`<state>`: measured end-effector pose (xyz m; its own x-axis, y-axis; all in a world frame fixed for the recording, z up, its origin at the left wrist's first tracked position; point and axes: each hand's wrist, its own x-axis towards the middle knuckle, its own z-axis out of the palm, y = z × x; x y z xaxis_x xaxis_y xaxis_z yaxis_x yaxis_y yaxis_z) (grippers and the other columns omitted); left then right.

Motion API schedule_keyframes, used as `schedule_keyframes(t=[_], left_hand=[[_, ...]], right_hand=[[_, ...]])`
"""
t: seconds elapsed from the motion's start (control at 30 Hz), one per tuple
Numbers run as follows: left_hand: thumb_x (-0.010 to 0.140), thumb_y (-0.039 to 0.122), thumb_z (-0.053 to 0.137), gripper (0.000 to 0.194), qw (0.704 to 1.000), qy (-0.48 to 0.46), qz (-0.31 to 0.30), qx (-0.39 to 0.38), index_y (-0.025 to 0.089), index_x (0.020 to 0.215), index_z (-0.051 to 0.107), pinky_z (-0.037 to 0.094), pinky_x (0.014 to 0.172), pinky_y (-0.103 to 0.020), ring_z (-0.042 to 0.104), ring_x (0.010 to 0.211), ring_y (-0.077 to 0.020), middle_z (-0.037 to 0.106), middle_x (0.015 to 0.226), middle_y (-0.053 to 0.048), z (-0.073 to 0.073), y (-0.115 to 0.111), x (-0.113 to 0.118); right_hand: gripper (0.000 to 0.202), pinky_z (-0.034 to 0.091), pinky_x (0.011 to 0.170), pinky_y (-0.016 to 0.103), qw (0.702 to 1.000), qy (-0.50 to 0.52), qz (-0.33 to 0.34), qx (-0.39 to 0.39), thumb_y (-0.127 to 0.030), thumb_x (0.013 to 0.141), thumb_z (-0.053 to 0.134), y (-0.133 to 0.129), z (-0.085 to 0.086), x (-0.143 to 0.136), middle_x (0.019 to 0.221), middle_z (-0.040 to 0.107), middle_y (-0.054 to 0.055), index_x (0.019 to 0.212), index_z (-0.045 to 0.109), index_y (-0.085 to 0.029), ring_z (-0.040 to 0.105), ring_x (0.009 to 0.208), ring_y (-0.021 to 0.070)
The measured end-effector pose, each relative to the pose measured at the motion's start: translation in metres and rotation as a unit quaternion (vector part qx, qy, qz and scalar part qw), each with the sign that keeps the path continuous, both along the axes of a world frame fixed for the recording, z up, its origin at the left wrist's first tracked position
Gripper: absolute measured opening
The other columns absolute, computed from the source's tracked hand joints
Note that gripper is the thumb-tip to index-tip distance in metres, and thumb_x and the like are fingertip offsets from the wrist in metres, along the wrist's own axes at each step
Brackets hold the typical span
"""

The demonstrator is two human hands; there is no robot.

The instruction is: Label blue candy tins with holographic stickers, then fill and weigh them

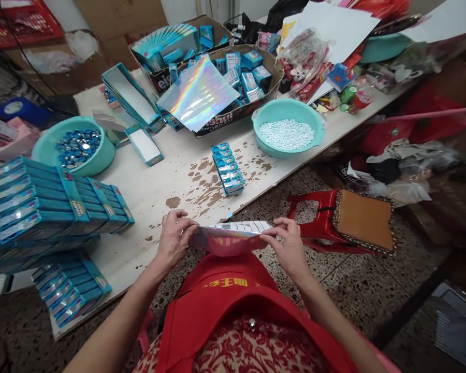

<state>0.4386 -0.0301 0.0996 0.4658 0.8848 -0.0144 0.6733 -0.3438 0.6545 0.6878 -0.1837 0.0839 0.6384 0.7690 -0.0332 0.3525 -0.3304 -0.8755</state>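
A shiny silver sheet [229, 239] is stretched between my two hands, level, just off the table's near edge and above the red apron. My left hand [174, 237] pinches its left end between thumb and fingers. At the opposite end, my right hand [288, 247] pinches the sheet in the same way. On the table beyond it stands a short row of small blue boxes [228, 168] side by side. A similar rainbow-shimmering sheet [202, 93] lies across the open carton [236, 116], which is filled with small blue boxes.
Stacked blue boxes [50, 202] crowd the left side. A turquoise basin [104, 150] holds blue shiny pieces; another basin [289, 150] holds white pellets. Open blue trays [132, 98] lie near the carton. A red stool [314, 212] stands right of the table [140, 197].
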Motion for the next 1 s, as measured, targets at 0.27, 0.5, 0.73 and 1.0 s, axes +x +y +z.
schedule_keyframes(t=[0.27, 0.5, 0.73, 1.0], left_hand=[[0.087, 0.038, 0.045, 0.026, 0.998, 0.053, -0.014, 0.007, 0.022, 0.092, 0.066, 0.040, 0.088, -0.034, 0.060, 0.096, -0.0243, 0.070, 0.096, -0.008, 0.009, 0.009, 0.019], [0.086, 0.036, 0.053, 0.026, 0.952, 0.127, -0.278, -0.001, 0.023, 0.103, 0.067, 0.036, 0.095, -0.037, 0.060, 0.101, -0.0261, 0.070, 0.099, -0.008, 0.016, -0.008, 0.103], [0.088, 0.038, 0.047, 0.029, 0.947, 0.171, -0.269, -0.040, 0.026, 0.102, 0.070, 0.037, 0.065, -0.026, 0.063, 0.080, -0.0224, 0.071, 0.086, -0.007, 0.009, -0.005, 0.128], [0.083, 0.034, 0.053, 0.020, 0.959, 0.158, -0.223, -0.073, 0.025, 0.082, 0.070, 0.034, 0.062, -0.025, 0.061, 0.072, -0.0191, 0.069, 0.074, -0.004, -0.023, 0.022, 0.092]], right_hand=[[0.017, 0.049, 0.075, 0.030, 0.995, 0.006, 0.102, 0.017, -0.036, 0.083, 0.057, 0.005, 0.013, 0.014, 0.079, 0.071, 0.001, 0.079, 0.069, -0.025, 0.064, 0.075, 0.0189], [0.016, 0.051, 0.079, 0.031, 0.987, 0.026, 0.154, 0.039, -0.035, 0.082, 0.059, 0.024, 0.008, 0.012, 0.087, 0.073, 0.002, 0.089, 0.070, -0.027, 0.067, 0.081, 0.0193], [0.018, 0.050, 0.072, 0.029, 0.987, 0.036, 0.157, 0.008, -0.036, 0.082, 0.057, 0.039, 0.003, 0.017, 0.082, 0.074, 0.001, 0.084, 0.071, -0.026, 0.067, 0.075, 0.0192], [0.022, 0.049, 0.073, 0.030, 0.987, -0.013, 0.161, 0.009, -0.036, 0.085, 0.051, 0.042, -0.017, 0.012, 0.084, 0.075, 0.002, 0.081, 0.071, -0.027, 0.068, 0.077, 0.0205]])
